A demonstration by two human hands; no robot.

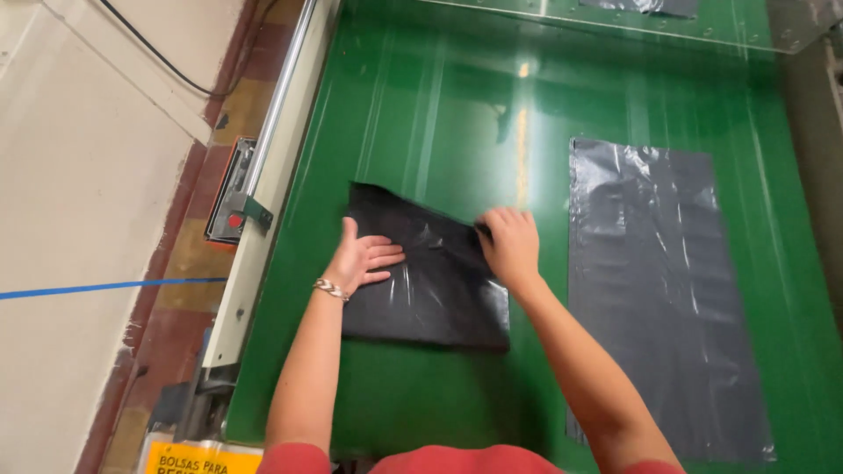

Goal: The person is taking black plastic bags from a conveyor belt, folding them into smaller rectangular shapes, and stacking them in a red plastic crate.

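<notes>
While it lies near the green bench's [395, 386] left edge, the folded black bag [439, 298] sits right under both hands. Left hand [362, 259] presses flat, fingers spread; right hand [511, 246] pinches its upper right edge.

Glossy green table surface [421, 114] lit from above, glare seen. Metal rail [279, 114] mounted along left edge. Pale floor [70, 175] crossed by blue line [105, 287].
</notes>
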